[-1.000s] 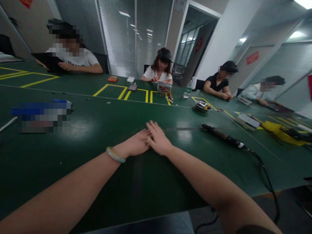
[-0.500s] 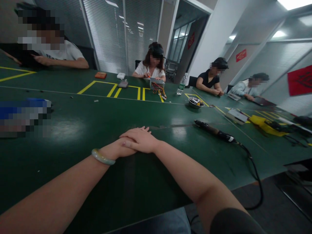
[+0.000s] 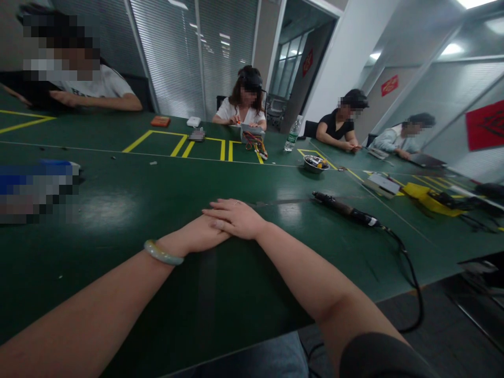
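The left hand [image 3: 197, 234] and the right hand [image 3: 236, 218] are together on the table, and both are empty: the right hand lies across the left hand, flat and relaxed, and no fingers close on any object. The nearest object is a corded electric hand tool [image 3: 342, 208], which lies on the tabletop just to the right of the hands and a little farther forward. It has a dark body, and no hand touches it. From the tool's rear end, a black cable [image 3: 403, 252] runs toward the near right and goes over the table edge. A jade-like bangle [image 3: 163, 252] sits around the left wrist. The green table [image 3: 205, 307] has open room directly in front of the hands and also to their left, up to a pixelated object [image 3: 35, 191] that I cannot identify. Behind the hands, the near table edge passes under both forearms, so there is little room on that side. Farther ahead and to the right are a metal bowl [image 3: 315, 164] and a plastic water bottle [image 3: 293, 134]. Straight ahead, across the table, a co-worker [image 3: 244, 107] sits behind a bundle of colored wires [image 3: 255, 143], well apart from the hands.
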{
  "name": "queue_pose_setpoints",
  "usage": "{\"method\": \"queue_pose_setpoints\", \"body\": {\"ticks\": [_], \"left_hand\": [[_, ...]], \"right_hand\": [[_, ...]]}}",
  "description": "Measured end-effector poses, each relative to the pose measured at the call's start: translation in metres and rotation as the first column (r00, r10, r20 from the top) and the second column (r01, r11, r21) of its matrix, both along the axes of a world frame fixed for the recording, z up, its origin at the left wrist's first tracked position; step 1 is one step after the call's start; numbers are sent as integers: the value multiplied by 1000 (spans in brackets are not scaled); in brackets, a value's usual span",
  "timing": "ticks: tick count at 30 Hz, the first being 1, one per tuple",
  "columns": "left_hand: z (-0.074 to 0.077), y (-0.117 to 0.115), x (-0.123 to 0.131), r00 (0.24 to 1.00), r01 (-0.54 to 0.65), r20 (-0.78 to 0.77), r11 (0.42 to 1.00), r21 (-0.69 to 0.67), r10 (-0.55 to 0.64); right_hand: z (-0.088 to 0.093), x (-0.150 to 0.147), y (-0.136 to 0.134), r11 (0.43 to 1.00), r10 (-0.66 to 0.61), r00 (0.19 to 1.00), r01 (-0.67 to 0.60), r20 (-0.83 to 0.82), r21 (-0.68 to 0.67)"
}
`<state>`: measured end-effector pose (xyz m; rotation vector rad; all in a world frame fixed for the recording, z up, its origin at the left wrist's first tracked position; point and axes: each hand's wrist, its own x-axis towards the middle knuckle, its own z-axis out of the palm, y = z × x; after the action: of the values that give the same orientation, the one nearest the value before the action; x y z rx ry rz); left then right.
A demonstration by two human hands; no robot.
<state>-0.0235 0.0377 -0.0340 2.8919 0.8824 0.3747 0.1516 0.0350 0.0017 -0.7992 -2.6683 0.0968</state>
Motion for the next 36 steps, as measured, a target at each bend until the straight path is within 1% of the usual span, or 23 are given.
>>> {"method": "queue_pose_setpoints", "body": {"ticks": [2, 4, 6, 7, 8, 9, 12, 14, 16, 17, 18, 19, 20, 21, 24, 26, 29, 32, 34, 35, 36], "left_hand": [[4, 0, -1, 1000, 26, -6, 1000, -10, -26], [7, -1, -1, 1000, -8, -30, 1000, -18, 7], [9, -1, -2, 998, -11, -60, 999, -40, 9], [9, -1, -2, 998, -6, -69, 999, -53, 3], [10, -1, -2, 997, -2, -73, 998, -62, -3], [10, -1, -3, 997, 3, -73, 998, -67, -8], [10, 0, -4, 998, 10, -66, 997, -71, -15], [9, 0, -4, 998, 6, -64, 997, -77, -11], [9, 0, -3, 998, -1, -64, 996, -84, -4], [9, -1, -3, 998, -4, -64, 996, -86, -2], [9, -1, -3, 998, -6, -64, 996, -88, 1], [9, 0, -3, 998, -9, -63, 996, -88, 3], [9, 0, -3, 998, -11, -64, 996, -89, 5], [9, -1, -3, 998, -14, -65, 996, -91, 8], [11, -1, -3, 997, -25, -81, 995, -98, 17], [13, -3, -2, 996, -33, -91, 994, -100, 24], [16, -6, -1, 996, -45, -80, 995, -88, 38], [16, -8, 1, 997, -58, -53, 997, -54, 55], [15, -8, 1, 998, -62, -30, 998, -24, 61], [13, -8, 2, 998, -64, -17, 998, -10, 64], [12, -8, 2, 998, -66, -5, 998, 2, 66]], "right_hand": [[-2, 22, 8, 991, -119, 993, 119, -5, 68], [-3, 51, 16, 958, -258, 965, 260, -39, 120], [-3, 90, 19, 899, -399, 914, 405, -69, 165], [-3, 112, 18, 856, -474, 877, 480, -79, 192], [-2, 137, 15, 802, -550, 831, 554, -86, 223], [-2, 163, 10, 733, -628, 772, 629, -99, 260], [-2, 245, -21, 473, -821, 551, 803, -149, 363], [-5, 299, -48, 289, -899, 391, 869, -200, 401], [-10, 345, -73, 137, -942, 240, 914, -236, 382], [-12, 363, -83, 75, -956, 165, 938, -244, 339], [-15, 379, -90, 31, -967, 100, 959, -234, 282], [-17, 391, -94, 7, -977, 53, 975, -205, 220], [-18, 399, -96, 5, -986, 33, 986, -165, 168], [-19, 405, -96, 22, -991, 39, 991, -124, 134], [-22, 412, -91, 122, -990, 129, 987, -59, 103], [-23, 414, -88, 160, -984, 165, 984, -70, 81], [-25, 416, -89, 175, -978, 179, 983, -104, 47], [-25, 415, -90, 164, -979, 165, 986, -120, 22], [-23, 409, -88, 160, -981, 159, 987, -113, 0], [-21, 403, -86, 171, -979, 169, 985, -110, -10], [-20, 394, -82, 196, -975, 192, 980, -109, -21]]}}
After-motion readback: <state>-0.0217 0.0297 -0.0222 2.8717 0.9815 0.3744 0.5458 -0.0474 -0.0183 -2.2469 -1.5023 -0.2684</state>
